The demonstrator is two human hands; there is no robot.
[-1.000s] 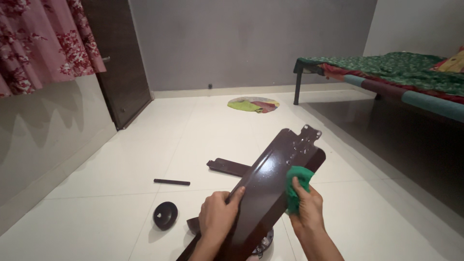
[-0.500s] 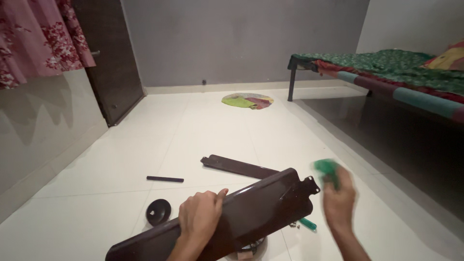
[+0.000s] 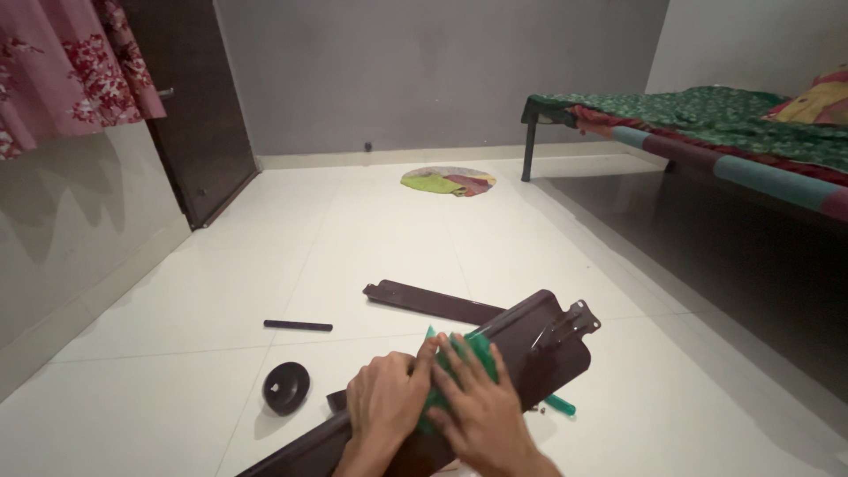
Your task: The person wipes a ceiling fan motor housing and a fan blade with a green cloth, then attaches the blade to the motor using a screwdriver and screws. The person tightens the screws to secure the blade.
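**Both hands flat on green cloth, pressed against dark fan blade**

Green cloth sits on the upper face of the dark brown fan blade, roughly mid-length, low centre of the head view. Blade runs diagonally from bottom left up to the right, raised off the floor at the near end; its metal mounting bracket is at the far upper-right tip.

Right hand: palm down, fingers spread and extended over the cloth, pressing it onto the blade. Not curled around anything, flat contact only. Left hand: just beside the right, touching it, fingers laid on the blade edge and the cloth's left margin. Fingers mostly straight; whether the thumb wraps under the blade cannot be told, it is hidden.

A green screwdriver handle pokes out below the blade on the right, lying on the floor.

Further out on the white tiled floor: a second dark blade lying flat just behind the held one; a thin black rod to the left, apart from both; a round black cap near the left hand, not touching.

Background: a round multicoloured mat near the far wall, a metal-frame bed with green cover on the right, a dark door on the left, a pink floral curtain top left.
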